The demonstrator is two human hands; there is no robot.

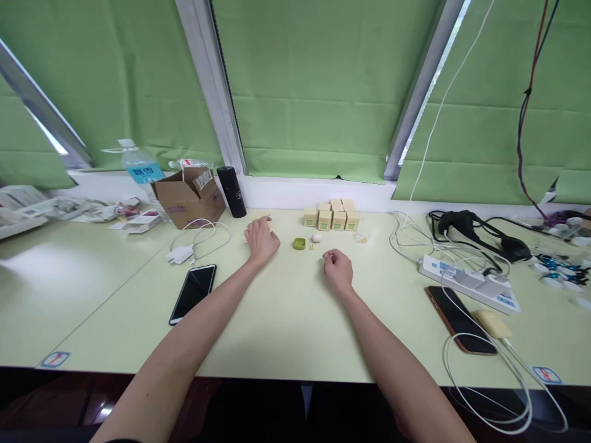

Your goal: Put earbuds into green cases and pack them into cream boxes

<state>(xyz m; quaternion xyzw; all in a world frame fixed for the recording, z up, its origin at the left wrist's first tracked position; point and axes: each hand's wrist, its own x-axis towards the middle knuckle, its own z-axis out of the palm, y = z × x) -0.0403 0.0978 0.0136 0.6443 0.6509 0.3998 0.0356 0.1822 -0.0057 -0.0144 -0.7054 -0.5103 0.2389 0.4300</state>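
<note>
Left of the green container [299,243], the left hand [262,239] is held low over the bench [286,332], fingers bent; whether anything is gripped cannot be told. The container itself is left untouched, with a tiny yellowish piece [312,247] and a white piece [316,237] placed just to its right. Pale boxes [338,219] are grouped behind and right of it. Nearer and right of it, the right hand [338,269] is curled, fingertips drawn together; whether something is pinched cannot be told. Small parts seem to be being handled; a light fingertip pinch would be called for.
</note>
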